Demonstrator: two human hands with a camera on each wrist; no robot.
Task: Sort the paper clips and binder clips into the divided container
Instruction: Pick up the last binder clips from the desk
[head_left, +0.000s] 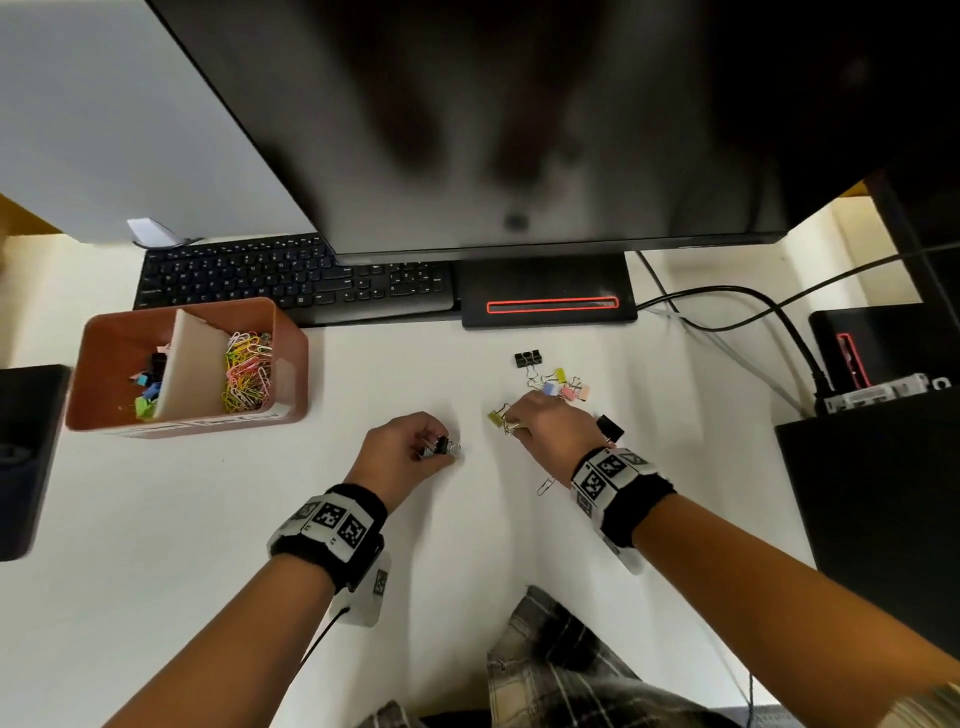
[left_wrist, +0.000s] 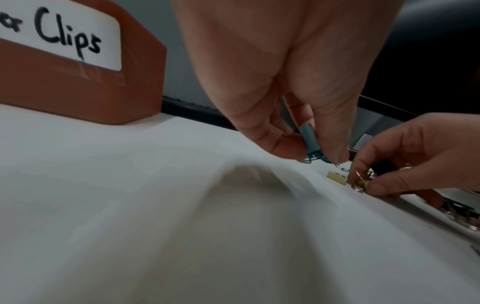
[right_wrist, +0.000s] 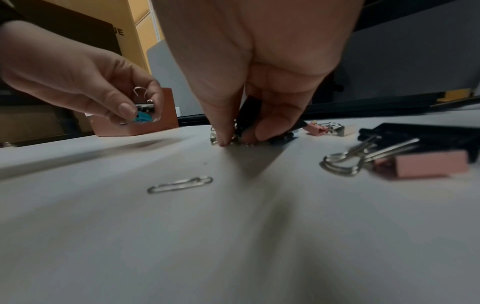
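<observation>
The terracotta divided container (head_left: 291, 358) stands at the left, with binder clips left of its white divider and coloured paper clips (head_left: 248, 371) right of it. My left hand (head_left: 441, 448) hovers just above the table and pinches a teal binder clip (left_wrist: 310, 137) together with a dark one (right_wrist: 145, 107). My right hand (head_left: 511, 423) is down on the table. It holds a black binder clip (right_wrist: 250, 111) and pinches the wire handles of a yellow binder clip (head_left: 496, 418). Beyond it lies a small pile of pastel binder clips (head_left: 566, 388). One silver paper clip (head_left: 545, 486) lies beside my right wrist.
A black binder clip (head_left: 528, 358) lies behind the pile and another (head_left: 610, 428) by my right wrist. The keyboard (head_left: 291, 280) and monitor stand (head_left: 550, 296) line the back. Cables (head_left: 727, 312) and black boxes (head_left: 872, 478) fill the right side.
</observation>
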